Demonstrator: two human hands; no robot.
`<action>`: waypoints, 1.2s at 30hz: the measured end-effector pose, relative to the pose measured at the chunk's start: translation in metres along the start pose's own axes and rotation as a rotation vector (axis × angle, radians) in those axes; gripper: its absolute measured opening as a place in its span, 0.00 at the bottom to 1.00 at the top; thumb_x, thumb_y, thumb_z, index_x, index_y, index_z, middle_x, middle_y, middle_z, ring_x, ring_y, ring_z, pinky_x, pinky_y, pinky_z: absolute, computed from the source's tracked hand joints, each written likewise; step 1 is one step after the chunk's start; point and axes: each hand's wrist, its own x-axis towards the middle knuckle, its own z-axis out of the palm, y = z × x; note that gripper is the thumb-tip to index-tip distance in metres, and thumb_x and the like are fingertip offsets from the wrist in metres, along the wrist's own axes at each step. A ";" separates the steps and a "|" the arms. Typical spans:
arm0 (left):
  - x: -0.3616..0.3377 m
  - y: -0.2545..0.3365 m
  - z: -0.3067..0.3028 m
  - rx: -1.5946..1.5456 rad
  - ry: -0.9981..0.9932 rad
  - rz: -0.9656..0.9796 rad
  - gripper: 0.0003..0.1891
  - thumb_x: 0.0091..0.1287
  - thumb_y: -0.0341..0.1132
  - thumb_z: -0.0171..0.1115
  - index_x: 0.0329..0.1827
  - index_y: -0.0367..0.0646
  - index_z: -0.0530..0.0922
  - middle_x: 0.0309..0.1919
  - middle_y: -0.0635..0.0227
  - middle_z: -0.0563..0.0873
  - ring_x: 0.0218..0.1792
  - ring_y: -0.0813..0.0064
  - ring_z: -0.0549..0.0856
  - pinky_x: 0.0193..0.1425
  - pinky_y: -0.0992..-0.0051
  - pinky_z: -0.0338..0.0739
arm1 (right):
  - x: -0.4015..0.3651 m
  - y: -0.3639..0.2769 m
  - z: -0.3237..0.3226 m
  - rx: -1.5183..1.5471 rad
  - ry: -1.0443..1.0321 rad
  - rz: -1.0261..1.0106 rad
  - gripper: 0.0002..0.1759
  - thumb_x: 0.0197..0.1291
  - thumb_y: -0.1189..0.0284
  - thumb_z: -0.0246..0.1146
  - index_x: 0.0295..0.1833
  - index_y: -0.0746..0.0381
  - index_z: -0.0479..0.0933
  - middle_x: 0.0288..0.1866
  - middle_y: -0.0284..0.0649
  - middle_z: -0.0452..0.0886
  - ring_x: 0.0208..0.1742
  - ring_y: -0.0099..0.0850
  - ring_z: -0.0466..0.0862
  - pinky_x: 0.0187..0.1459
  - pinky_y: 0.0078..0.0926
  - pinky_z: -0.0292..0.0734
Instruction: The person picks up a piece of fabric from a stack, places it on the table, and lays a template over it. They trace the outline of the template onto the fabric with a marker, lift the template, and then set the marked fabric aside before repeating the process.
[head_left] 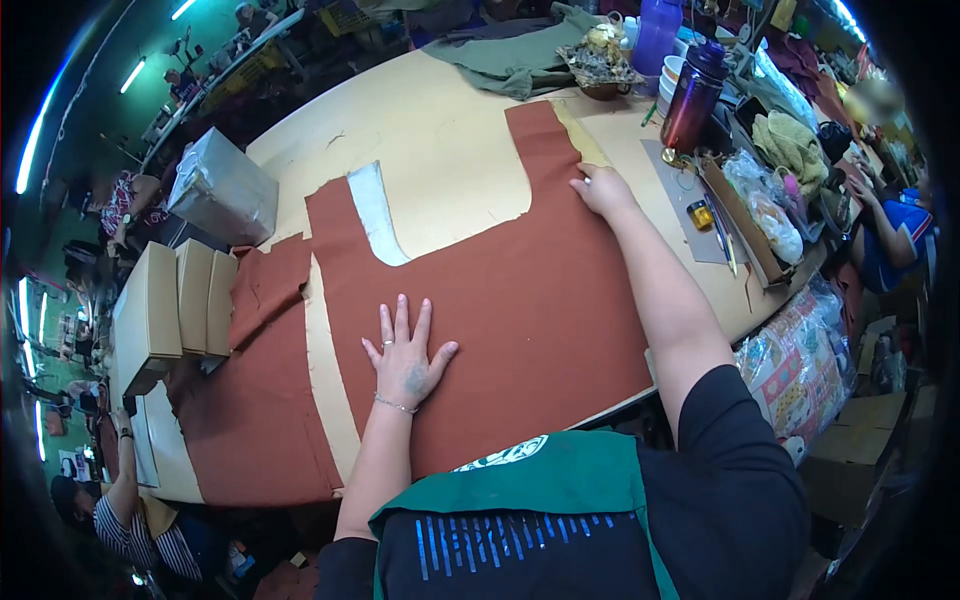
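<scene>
A large rust-brown fabric piece point(500, 320) with a deep U-shaped cutout lies flat before me. My left hand point(405, 365) rests palm down on its lower left part, fingers spread and nothing in them. At the right edge of the upper right strap is my right hand point(604, 192), its fingers curled and pressed together at the cloth. A small whitish spot shows at those fingers; what they hold is too small to make out. Under the left strap a pale strip point(372, 212) shows along the cutout. Another rust-brown fabric piece point(255, 410), partly folded, lies to the left.
Cardboard boxes point(150, 310) and a wrapped box point(225, 188) stand on the left. At the right are a dark bottle point(694, 100), a yellow tape measure point(700, 215), pens and an open carton point(745, 220). Green cloth point(520, 55) lies at the back. Other people sit around.
</scene>
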 end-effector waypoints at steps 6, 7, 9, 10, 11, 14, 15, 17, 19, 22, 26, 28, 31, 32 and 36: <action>0.000 -0.007 -0.004 -0.035 -0.023 0.033 0.36 0.56 0.58 0.52 0.67 0.56 0.56 0.69 0.64 0.48 0.69 0.57 0.44 0.60 0.37 0.41 | 0.009 0.012 -0.005 0.073 0.042 -0.106 0.18 0.51 0.61 0.59 0.47 0.58 0.75 0.38 0.51 0.78 0.43 0.45 0.78 0.45 0.36 0.72; 0.000 -0.008 -0.005 -0.041 -0.027 0.028 0.36 0.57 0.58 0.52 0.67 0.56 0.56 0.69 0.64 0.48 0.69 0.57 0.44 0.61 0.37 0.41 | 0.001 0.022 -0.015 0.055 0.031 -0.027 0.16 0.51 0.63 0.59 0.44 0.60 0.75 0.37 0.51 0.78 0.42 0.46 0.78 0.43 0.37 0.72; 0.001 -0.016 0.000 -0.119 0.027 0.041 0.35 0.57 0.58 0.52 0.66 0.55 0.58 0.69 0.64 0.49 0.69 0.58 0.44 0.61 0.37 0.41 | -0.026 0.053 -0.030 0.082 0.059 0.101 0.11 0.50 0.67 0.58 0.37 0.63 0.75 0.34 0.52 0.78 0.39 0.47 0.78 0.39 0.39 0.72; 0.000 -0.020 0.003 -0.160 0.051 0.046 0.35 0.57 0.57 0.52 0.66 0.54 0.58 0.69 0.64 0.50 0.69 0.58 0.44 0.61 0.38 0.42 | -0.046 0.059 -0.044 0.016 0.067 0.146 0.11 0.51 0.67 0.58 0.37 0.63 0.75 0.34 0.52 0.78 0.39 0.47 0.78 0.40 0.38 0.72; -0.004 -0.022 0.000 -0.215 0.102 0.026 0.33 0.60 0.54 0.52 0.66 0.51 0.57 0.68 0.63 0.50 0.69 0.59 0.44 0.61 0.38 0.42 | -0.063 0.062 -0.057 -0.051 0.076 0.192 0.11 0.51 0.68 0.58 0.37 0.64 0.75 0.34 0.52 0.78 0.39 0.47 0.78 0.40 0.38 0.72; -0.021 -0.036 -0.004 -0.265 0.130 -0.152 0.32 0.61 0.54 0.49 0.66 0.50 0.56 0.69 0.63 0.50 0.69 0.59 0.44 0.61 0.38 0.42 | -0.092 0.076 -0.055 -0.047 0.161 0.089 0.11 0.54 0.67 0.56 0.35 0.65 0.75 0.34 0.54 0.78 0.39 0.50 0.77 0.42 0.38 0.71; -0.026 -0.043 -0.002 -0.290 0.098 -0.214 0.33 0.62 0.54 0.48 0.67 0.49 0.55 0.69 0.62 0.49 0.70 0.59 0.44 0.61 0.38 0.42 | -0.094 0.077 -0.054 -0.008 0.142 0.128 0.11 0.55 0.67 0.56 0.35 0.65 0.75 0.35 0.52 0.78 0.39 0.48 0.78 0.42 0.36 0.71; -0.034 -0.056 0.011 -0.193 0.101 -0.223 0.34 0.62 0.55 0.47 0.67 0.48 0.54 0.69 0.62 0.48 0.69 0.59 0.44 0.61 0.38 0.42 | -0.098 0.064 -0.054 0.075 0.109 0.206 0.11 0.56 0.67 0.56 0.36 0.65 0.74 0.35 0.49 0.80 0.37 0.43 0.80 0.41 0.33 0.71; -0.038 -0.061 0.014 -0.135 0.104 -0.208 0.37 0.61 0.57 0.47 0.68 0.46 0.52 0.69 0.61 0.48 0.69 0.59 0.44 0.61 0.38 0.43 | -0.091 0.068 -0.060 0.397 -0.098 0.297 0.11 0.57 0.66 0.58 0.39 0.64 0.74 0.35 0.44 0.80 0.37 0.34 0.80 0.40 0.28 0.72; -0.040 -0.057 0.010 -0.070 0.081 -0.200 0.39 0.59 0.59 0.48 0.68 0.47 0.51 0.69 0.60 0.48 0.69 0.58 0.44 0.61 0.38 0.44 | -0.095 0.056 -0.075 0.836 -0.289 0.358 0.13 0.57 0.68 0.59 0.44 0.64 0.73 0.36 0.37 0.80 0.38 0.24 0.79 0.40 0.22 0.73; -0.043 -0.062 0.009 -0.099 0.079 -0.170 0.43 0.55 0.63 0.50 0.69 0.48 0.50 0.69 0.57 0.46 0.69 0.57 0.44 0.61 0.39 0.44 | -0.107 0.039 -0.090 1.072 -0.280 0.292 0.15 0.57 0.70 0.59 0.48 0.65 0.71 0.38 0.36 0.79 0.38 0.23 0.78 0.40 0.19 0.73; -0.045 -0.063 0.007 -0.100 0.075 -0.152 0.45 0.53 0.64 0.51 0.69 0.49 0.49 0.69 0.56 0.46 0.69 0.57 0.44 0.61 0.39 0.44 | -0.111 0.042 -0.095 1.086 -0.221 0.193 0.15 0.56 0.72 0.59 0.49 0.66 0.71 0.41 0.35 0.78 0.39 0.21 0.77 0.41 0.18 0.72; -0.046 -0.062 0.004 -0.076 0.058 -0.142 0.49 0.48 0.67 0.53 0.69 0.50 0.49 0.69 0.54 0.45 0.69 0.55 0.43 0.61 0.38 0.44 | -0.110 0.048 -0.107 1.063 -0.110 0.101 0.17 0.55 0.73 0.60 0.50 0.67 0.71 0.42 0.34 0.78 0.41 0.20 0.76 0.44 0.17 0.70; -0.047 -0.061 0.003 -0.069 0.049 -0.145 0.49 0.48 0.67 0.54 0.69 0.50 0.48 0.69 0.54 0.45 0.69 0.54 0.43 0.61 0.38 0.43 | -0.107 0.054 -0.112 1.068 -0.078 0.092 0.17 0.55 0.73 0.60 0.50 0.67 0.71 0.42 0.34 0.78 0.40 0.20 0.76 0.44 0.17 0.70; -0.045 -0.057 0.000 -0.048 0.023 -0.156 0.51 0.45 0.68 0.55 0.69 0.51 0.48 0.69 0.54 0.44 0.69 0.52 0.42 0.61 0.38 0.42 | -0.102 0.078 -0.136 1.084 0.110 0.103 0.15 0.56 0.74 0.59 0.49 0.67 0.72 0.41 0.33 0.78 0.39 0.19 0.76 0.44 0.16 0.69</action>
